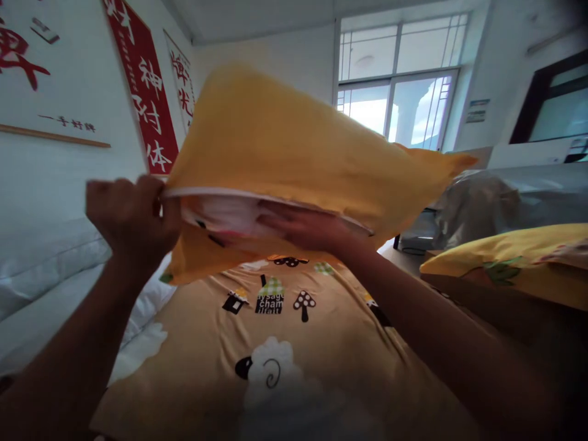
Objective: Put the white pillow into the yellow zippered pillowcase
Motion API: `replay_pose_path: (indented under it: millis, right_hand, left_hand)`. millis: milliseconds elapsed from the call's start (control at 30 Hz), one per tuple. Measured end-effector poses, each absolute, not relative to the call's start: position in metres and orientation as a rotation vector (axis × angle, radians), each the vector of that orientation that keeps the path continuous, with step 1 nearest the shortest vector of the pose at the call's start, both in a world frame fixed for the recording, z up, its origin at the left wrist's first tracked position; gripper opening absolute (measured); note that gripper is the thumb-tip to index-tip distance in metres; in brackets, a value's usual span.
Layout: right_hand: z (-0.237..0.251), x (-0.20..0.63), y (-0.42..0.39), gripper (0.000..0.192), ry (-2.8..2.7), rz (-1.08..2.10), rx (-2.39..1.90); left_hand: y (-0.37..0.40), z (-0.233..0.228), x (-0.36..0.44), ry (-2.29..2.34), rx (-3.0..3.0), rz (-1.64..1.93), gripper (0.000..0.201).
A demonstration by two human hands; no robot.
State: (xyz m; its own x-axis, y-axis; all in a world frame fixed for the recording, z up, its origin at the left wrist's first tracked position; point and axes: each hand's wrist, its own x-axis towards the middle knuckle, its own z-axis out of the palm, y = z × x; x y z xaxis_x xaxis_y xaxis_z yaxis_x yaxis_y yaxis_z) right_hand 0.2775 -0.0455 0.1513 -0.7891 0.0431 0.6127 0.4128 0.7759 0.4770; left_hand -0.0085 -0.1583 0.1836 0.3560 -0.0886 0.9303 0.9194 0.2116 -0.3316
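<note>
A yellow pillowcase (294, 141) is held up in front of me, its open mouth facing me, with a white pillow (225, 214) showing inside. My left hand (131, 214) is closed on the left edge of the pillowcase opening. Reaching into the opening, my right hand (307, 229) lies against the white pillow inside, and the cloth hides its fingertips.
Below lies a yellow bed sheet (285, 349) printed with a sheep and mushrooms. White bedding (50, 269) is piled at the left by the wall with red banners (144, 79). Another yellow pillow (514, 260) rests at the right. A window (395, 92) is at the back.
</note>
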Motion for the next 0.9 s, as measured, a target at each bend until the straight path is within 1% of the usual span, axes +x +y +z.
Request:
replay_pose_path:
  millis: [100, 200, 267, 333, 433, 467, 533, 567, 600, 633, 667, 700, 767, 833, 900]
  right_hand:
    - [0.082, 0.284, -0.056, 0.051, -2.479, -0.954, -0.247]
    - [0.012, 0.295, -0.068, 0.042, -2.482, -1.023, -0.109]
    - [-0.015, 0.305, -0.078, 0.04, -2.453, -1.06, -0.095]
    - [-0.019, 0.318, -0.089, 0.036, -2.446, -1.03, -0.076]
    - [0.008, 0.343, -0.097, 0.027, -2.33, -0.889, -0.067]
    - [0.022, 0.353, -0.095, 0.025, -2.251, -0.819, -0.152]
    - [0.053, 0.377, -0.084, 0.022, -2.044, -0.686, -0.499]
    - [0.067, 0.39, -0.075, 0.025, -1.947, -0.668, -0.69]
    - [0.079, 0.405, -0.064, 0.032, -1.869, -0.722, -0.862]
    - [0.088, 0.42, -0.053, 0.044, -1.827, -0.831, -1.019]
    - [0.095, 0.437, -0.04, 0.054, -1.815, -0.934, -1.179]
    - [0.098, 0.454, -0.028, 0.06, -1.832, -0.983, -1.311]
    - [0.1, 0.488, -0.006, 0.064, -1.89, -0.952, -1.452]
    - [0.099, 0.518, 0.011, 0.058, -1.965, -0.889, -1.5]
    - [0.1, 0.539, 0.021, 0.043, -2.011, -0.843, -1.516]
  left_hand:
    - [-0.135, 0.105, -0.025, -0.784, -1.312, -0.93, 0.028]
    - [-0.129, 0.017, -0.035, -0.763, -1.677, -0.791, 0.019]
    - [-0.136, -0.03, -0.042, -0.778, -1.871, -0.774, 0.018]
    - [-0.149, -0.057, -0.049, -0.783, -1.918, -0.76, 0.018]
    - [-0.171, -0.067, -0.055, -0.832, -1.949, -0.725, 0.021]
    - [-0.176, -0.065, -0.054, -0.862, -1.958, -0.73, 0.022]
    - [-0.185, -0.06, -0.052, -0.936, -1.967, -0.787, 0.024]
    - [-0.189, -0.058, -0.051, -0.977, -1.988, -0.823, 0.022]
    - [-0.193, -0.057, -0.05, -1.031, -2.035, -0.857, 0.017]
    - [-0.197, -0.055, -0.051, -1.095, -2.107, -0.899, 0.01]
    - [-0.201, -0.053, -0.052, -1.17, -2.197, -0.963, 0.014]
    - [-0.204, -0.05, -0.054, -1.254, -2.282, -1.063, 0.022]
    - [-0.205, -0.04, -0.058, -1.41, -2.374, -1.377, 0.034]
    - [-0.198, -0.023, -0.058, -1.491, -2.355, -1.75, 0.044]
    - [-0.186, -0.002, -0.051, -1.539, -2.368, -1.978, 0.059]
